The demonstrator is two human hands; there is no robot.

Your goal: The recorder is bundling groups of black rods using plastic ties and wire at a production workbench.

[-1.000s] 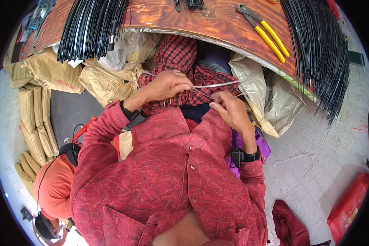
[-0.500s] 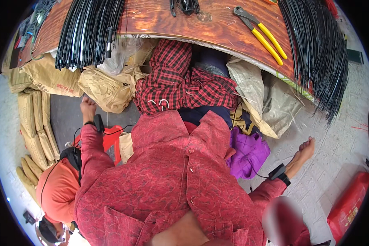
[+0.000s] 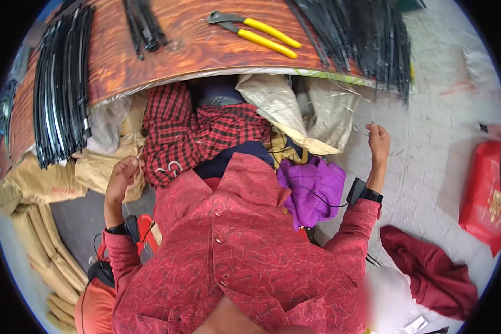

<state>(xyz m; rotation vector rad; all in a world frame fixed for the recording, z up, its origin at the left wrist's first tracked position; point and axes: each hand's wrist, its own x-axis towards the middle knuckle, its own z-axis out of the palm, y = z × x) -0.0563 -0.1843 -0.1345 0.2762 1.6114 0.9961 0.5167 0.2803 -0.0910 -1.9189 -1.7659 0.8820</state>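
My left hand (image 3: 121, 181) is raised beside the checked cloth on my lap, thumb and fingers pinched together. Whatever they hold, if anything, is too small to make out. Off to the right, my right hand (image 3: 378, 143) is closed with fingers curled, beyond the pale woven sack (image 3: 331, 106) and below the table's right end. Its contents, if any, cannot be made out. On the wooden table (image 3: 189, 61) lie a thick bundle of black cable ties (image 3: 64, 83) at left, a smaller bunch (image 3: 145, 28), cutting pliers with yellow handles (image 3: 267, 39), and a large spread of black ties (image 3: 367, 39) at right.
Brown paper sacks (image 3: 44, 178) stand under the table's left side, with stacked tan packets (image 3: 44, 239) nearer. A purple quilted cloth (image 3: 312, 189) lies by my right side. On the floor are a maroon garment (image 3: 428, 273) and a red bag (image 3: 481, 195). Another person's orange clothing (image 3: 97, 309) shows lower left.
The view has swung right, so the table things sit farther left. My right hand has moved up toward the table's right end. My left hand has come nearer my lap, its fingers pinched.
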